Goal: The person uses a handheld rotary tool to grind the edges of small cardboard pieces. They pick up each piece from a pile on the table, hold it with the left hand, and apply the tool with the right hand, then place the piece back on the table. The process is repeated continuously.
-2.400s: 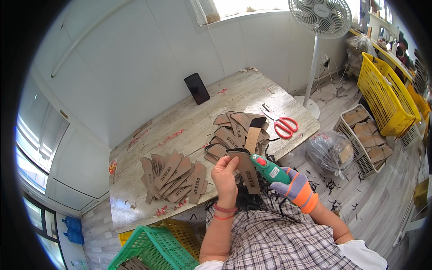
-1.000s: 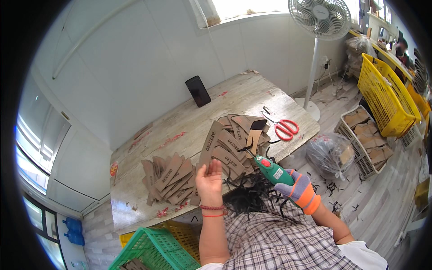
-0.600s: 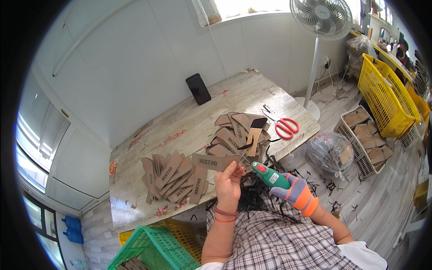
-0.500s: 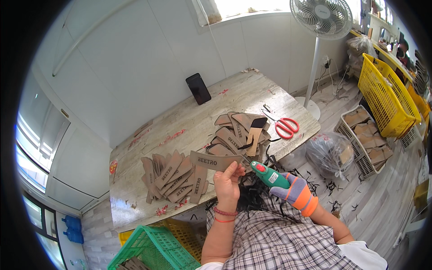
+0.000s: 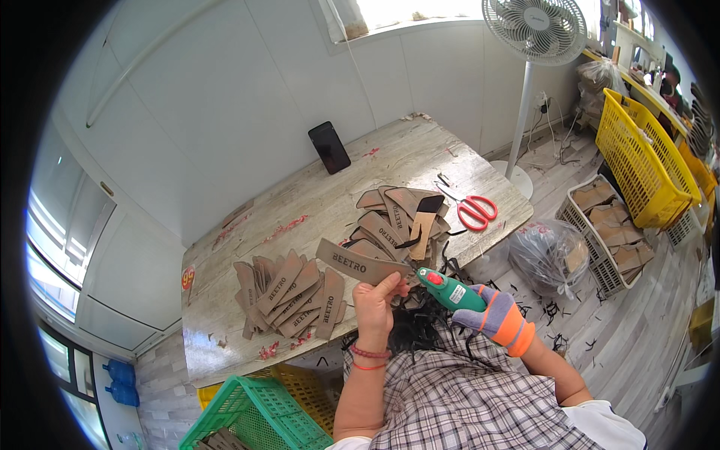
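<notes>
The left hand (image 5: 379, 300) pinches 1 brown strip (image 5: 356, 262) by its 4 o'clock end above the table (image 5: 330, 210); the gloved right hand (image 5: 495, 315) grasps a green tool (image 5: 451, 289), tip near that end. From the strip, 1 left-hand pile (image 5: 281, 292) lies at 8 o'clock, a further pile (image 5: 381, 230) at 1, red-handled scissors (image 5: 462, 199) at 2

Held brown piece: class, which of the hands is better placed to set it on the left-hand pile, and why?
Probably the left. The left hand pinches the brown piece and is nearer the left-hand pile, while the gloved right hand grips the green tool, farther from that pile.
</notes>
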{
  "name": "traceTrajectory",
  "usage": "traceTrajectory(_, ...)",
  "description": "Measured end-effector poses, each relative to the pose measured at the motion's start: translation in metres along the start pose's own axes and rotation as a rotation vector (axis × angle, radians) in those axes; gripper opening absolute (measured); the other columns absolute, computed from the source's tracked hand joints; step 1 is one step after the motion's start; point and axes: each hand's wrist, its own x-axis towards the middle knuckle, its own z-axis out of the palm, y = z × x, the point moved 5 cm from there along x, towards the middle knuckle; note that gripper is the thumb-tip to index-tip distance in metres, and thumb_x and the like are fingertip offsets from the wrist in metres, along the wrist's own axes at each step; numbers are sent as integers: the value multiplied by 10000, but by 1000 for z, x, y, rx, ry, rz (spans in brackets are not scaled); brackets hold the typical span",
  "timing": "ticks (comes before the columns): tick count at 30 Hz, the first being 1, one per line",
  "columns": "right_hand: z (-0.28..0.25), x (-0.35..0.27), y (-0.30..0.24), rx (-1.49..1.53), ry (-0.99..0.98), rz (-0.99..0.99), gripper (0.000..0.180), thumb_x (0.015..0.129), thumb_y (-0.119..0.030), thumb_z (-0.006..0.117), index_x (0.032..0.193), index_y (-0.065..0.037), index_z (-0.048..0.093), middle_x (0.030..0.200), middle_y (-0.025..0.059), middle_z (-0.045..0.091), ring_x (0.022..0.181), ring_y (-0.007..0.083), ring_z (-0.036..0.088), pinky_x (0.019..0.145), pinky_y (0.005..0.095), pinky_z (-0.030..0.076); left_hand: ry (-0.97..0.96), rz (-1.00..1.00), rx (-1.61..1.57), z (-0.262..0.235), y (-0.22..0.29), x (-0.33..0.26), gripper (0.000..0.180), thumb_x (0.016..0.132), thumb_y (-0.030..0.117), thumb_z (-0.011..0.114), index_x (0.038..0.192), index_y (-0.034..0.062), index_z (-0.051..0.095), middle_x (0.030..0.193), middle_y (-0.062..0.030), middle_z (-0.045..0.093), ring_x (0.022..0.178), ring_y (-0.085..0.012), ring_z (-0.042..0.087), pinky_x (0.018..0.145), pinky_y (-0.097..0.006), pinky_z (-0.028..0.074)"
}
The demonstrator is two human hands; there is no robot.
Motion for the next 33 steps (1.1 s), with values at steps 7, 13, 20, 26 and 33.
traceTrajectory(7,8,6,-7,-20,-37,19,504,761,-281,791,1131,-3,592,746,13,636,573,50,546,523,210,457,8,22,55,-21,13,2,108,823,48,672,850,-57,675,739,-124,676,610,-190,638,581,-296,529)
traceTrajectory(13,5,5,11,80,14,29,494,770,-268,779,1126,12,584,751,17,635,558,56,555,510,208,458,270,116,-116,-99,22,50,404,846,126,675,1171,-70,538,933,-127,613,762,-210,625,649,-329,527)
traceTrajectory(20,7,-3,3,82,11,95,486,759,-290,788,1092,9,597,718,14,628,558,52,547,508,213,440,308,249,1824,-60,-2,91,667,731,323,766,1279,48,502,1245,-148,468,1197,-322,412,997,-478,329)
traceTrajectory(26,8,2,17,26,23,90,448,785,-285,761,1086,4,596,706,10,621,543,53,537,496,212,430,320,405,1800,-66,-12,91,593,734,334,759,1211,57,542,1274,-141,470,1230,-322,383,1008,-486,305)
traceTrajectory(33,9,4,24,-26,25,89,444,781,-294,763,1076,-4,600,704,9,619,534,59,541,494,212,439,358,507,1711,-51,-1,85,519,685,237,799,1089,75,518,1085,-130,529,1137,-320,435,980,-472,311)
